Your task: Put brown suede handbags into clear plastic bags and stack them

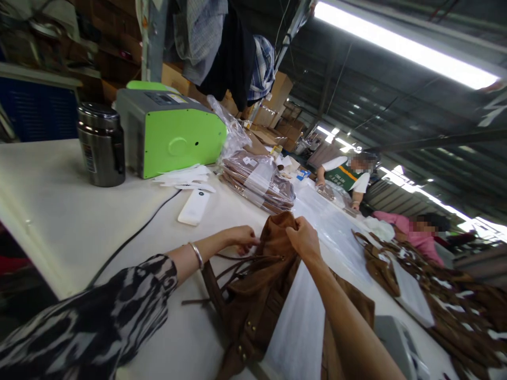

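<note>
A brown bag (273, 295) with straps, cords and brass-coloured studs lies on the white table before me. My right hand (304, 238) pinches the gathered far end of the bag between thumb and fingers. At the left side of that same end, my left hand (244, 240) has its fingers curled in against the bag's edge; the fingertips are partly hidden. A white foam sheet (299, 322) lies over the bag's body, beneath my right forearm. Thin dark cords run out from the bag just below my left hand.
Beyond the bag lie plastic-wrapped brown bags (257, 179), a white phone (194, 207) and white paper strips (186, 175). A steel flask (101, 145) stands by a green-grey machine (178, 134). More brown bags (439, 295) lie right. Two people work across the table.
</note>
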Action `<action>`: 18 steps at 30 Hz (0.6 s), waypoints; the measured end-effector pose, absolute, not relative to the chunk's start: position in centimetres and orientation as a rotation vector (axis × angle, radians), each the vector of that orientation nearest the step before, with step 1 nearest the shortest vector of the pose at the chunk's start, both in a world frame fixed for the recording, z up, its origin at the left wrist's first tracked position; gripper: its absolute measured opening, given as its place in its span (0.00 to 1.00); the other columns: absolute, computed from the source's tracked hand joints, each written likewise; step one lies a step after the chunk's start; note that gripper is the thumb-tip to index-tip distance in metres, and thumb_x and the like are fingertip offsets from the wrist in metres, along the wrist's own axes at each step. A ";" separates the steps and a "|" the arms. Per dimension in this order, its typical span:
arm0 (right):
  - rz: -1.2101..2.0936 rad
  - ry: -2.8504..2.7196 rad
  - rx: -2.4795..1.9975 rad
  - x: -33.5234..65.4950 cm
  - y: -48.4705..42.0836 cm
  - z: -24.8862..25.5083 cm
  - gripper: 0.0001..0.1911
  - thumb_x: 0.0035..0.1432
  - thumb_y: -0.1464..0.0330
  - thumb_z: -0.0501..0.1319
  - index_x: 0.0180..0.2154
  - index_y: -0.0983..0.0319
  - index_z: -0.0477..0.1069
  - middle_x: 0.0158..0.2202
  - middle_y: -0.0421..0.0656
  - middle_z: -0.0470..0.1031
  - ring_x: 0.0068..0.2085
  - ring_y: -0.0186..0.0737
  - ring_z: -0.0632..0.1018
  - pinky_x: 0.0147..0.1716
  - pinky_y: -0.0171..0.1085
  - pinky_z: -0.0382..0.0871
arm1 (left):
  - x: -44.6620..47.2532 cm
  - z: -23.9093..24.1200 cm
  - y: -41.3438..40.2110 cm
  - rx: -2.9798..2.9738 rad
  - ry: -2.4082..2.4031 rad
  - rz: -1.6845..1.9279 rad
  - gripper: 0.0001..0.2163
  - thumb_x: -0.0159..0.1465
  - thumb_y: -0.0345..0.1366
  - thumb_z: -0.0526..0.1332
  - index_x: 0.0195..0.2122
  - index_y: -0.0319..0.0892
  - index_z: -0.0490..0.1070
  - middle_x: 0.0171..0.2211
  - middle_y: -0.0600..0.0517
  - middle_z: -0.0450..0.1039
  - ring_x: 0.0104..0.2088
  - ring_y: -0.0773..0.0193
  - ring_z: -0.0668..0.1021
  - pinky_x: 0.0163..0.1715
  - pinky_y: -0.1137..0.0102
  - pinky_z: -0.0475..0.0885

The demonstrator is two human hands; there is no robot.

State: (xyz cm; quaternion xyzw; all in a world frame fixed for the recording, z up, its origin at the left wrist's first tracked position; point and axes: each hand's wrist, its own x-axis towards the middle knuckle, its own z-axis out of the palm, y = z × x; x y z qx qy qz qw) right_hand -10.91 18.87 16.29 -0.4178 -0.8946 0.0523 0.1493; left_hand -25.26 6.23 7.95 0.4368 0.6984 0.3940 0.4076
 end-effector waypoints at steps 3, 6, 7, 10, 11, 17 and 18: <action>0.250 -2.496 -1.169 -10.0 19.1 17.2 0.07 0.53 0.66 0.58 0.35 0.59 0.70 0.33 0.41 0.77 0.35 0.41 0.77 0.33 0.35 0.64 | -23.5 6.2 8.2 1.076 1.688 1.011 0.14 0.62 0.46 0.62 0.34 0.38 0.76 0.26 0.51 0.78 0.25 0.62 0.78 0.28 0.70 0.73; 0.186 -2.495 -1.245 -9.7 19.2 17.9 0.09 0.53 0.65 0.58 0.37 0.59 0.70 0.33 0.42 0.77 0.35 0.42 0.77 0.32 0.36 0.63 | -21.6 5.8 9.6 1.058 1.778 1.104 0.11 0.65 0.39 0.58 0.39 0.37 0.75 0.32 0.49 0.80 0.32 0.60 0.80 0.32 0.71 0.74; 0.144 -2.501 -1.291 -9.8 19.2 18.0 0.10 0.53 0.65 0.58 0.39 0.58 0.69 0.34 0.43 0.77 0.36 0.43 0.77 0.32 0.37 0.63 | -21.4 5.8 9.8 1.055 1.834 1.138 0.11 0.65 0.37 0.57 0.41 0.37 0.74 0.35 0.48 0.80 0.36 0.58 0.81 0.35 0.70 0.75; 0.090 -2.533 -1.378 -10.7 18.9 17.4 0.13 0.53 0.64 0.58 0.42 0.58 0.69 0.35 0.45 0.78 0.37 0.47 0.77 0.32 0.38 0.62 | -21.8 5.8 9.4 1.072 2.019 1.200 0.13 0.63 0.33 0.59 0.49 0.38 0.70 0.44 0.42 0.78 0.47 0.50 0.79 0.47 0.61 0.73; 0.118 -2.551 -1.360 -11.2 18.7 16.8 0.13 0.52 0.65 0.59 0.42 0.58 0.69 0.35 0.45 0.77 0.38 0.47 0.78 0.32 0.39 0.63 | -22.1 5.8 9.0 1.084 2.069 1.203 0.15 0.62 0.32 0.59 0.50 0.38 0.69 0.44 0.41 0.77 0.50 0.47 0.78 0.50 0.57 0.71; 0.978 -2.296 -1.058 -13.9 17.6 11.9 0.13 0.53 0.60 0.62 0.38 0.59 0.67 0.32 0.43 0.76 0.32 0.42 0.77 0.32 0.38 0.71 | -23.5 6.0 7.3 1.108 2.138 1.300 0.13 0.64 0.28 0.56 0.49 0.41 0.68 0.53 0.41 0.70 0.58 0.51 0.70 0.61 0.53 0.61; 1.181 -2.204 -1.028 -14.0 17.6 11.4 0.15 0.55 0.56 0.60 0.39 0.59 0.67 0.30 0.41 0.75 0.29 0.40 0.76 0.28 0.38 0.71 | -23.7 6.2 7.5 1.090 2.112 1.343 0.13 0.64 0.29 0.55 0.49 0.43 0.68 0.54 0.43 0.69 0.59 0.53 0.69 0.62 0.56 0.60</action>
